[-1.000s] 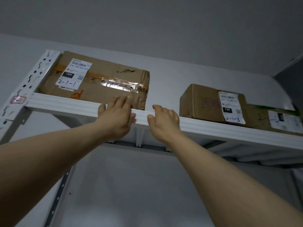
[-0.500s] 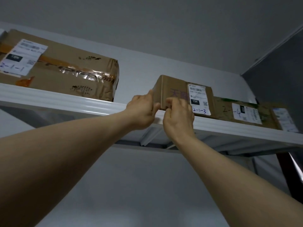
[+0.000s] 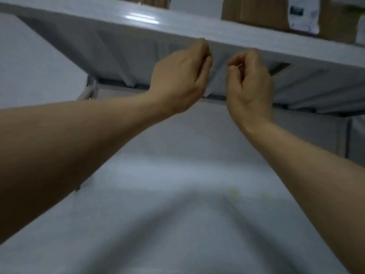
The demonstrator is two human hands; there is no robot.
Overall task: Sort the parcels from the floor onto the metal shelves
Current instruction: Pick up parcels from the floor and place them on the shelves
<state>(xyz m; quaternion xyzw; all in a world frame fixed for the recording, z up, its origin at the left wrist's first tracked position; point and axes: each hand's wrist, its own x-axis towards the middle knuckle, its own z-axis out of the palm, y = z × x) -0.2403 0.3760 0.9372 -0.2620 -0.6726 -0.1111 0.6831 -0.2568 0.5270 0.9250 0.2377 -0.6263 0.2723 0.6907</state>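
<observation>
Hands seen from below, 2 bare arms reaching up toward the front edge of a white metal shelf [image 3: 138, 18] that crosses the top of the view. The left hand [image 3: 181, 76] and the right hand [image 3: 248, 84] hang close together just beneath the shelf's underside, near each other but not touching. The fingers [image 3: 206, 56] of both hands are loosely curled and released, grasping nothing. The left hand's knuckles sit right at the shelf lip, though blur makes it unclear whether they touch it.

On top of the shelf, up and to the right of the hands, stands a brown cardboard parcel [image 3: 262, 14] with a white label [image 3: 304, 15] on its front face. Its print is too blurred to read. Slivers of more brown cardboard show at the top edge on either side of it, cut off by the frame.

Judging by this, at least 1 parcel is already placed on the shelf and neither hand carries anything, so this placement looks finished. The floor is out of view, so how many parcels remain to be sorted cannot be told. The next likely step is going down for another one.
</observation>
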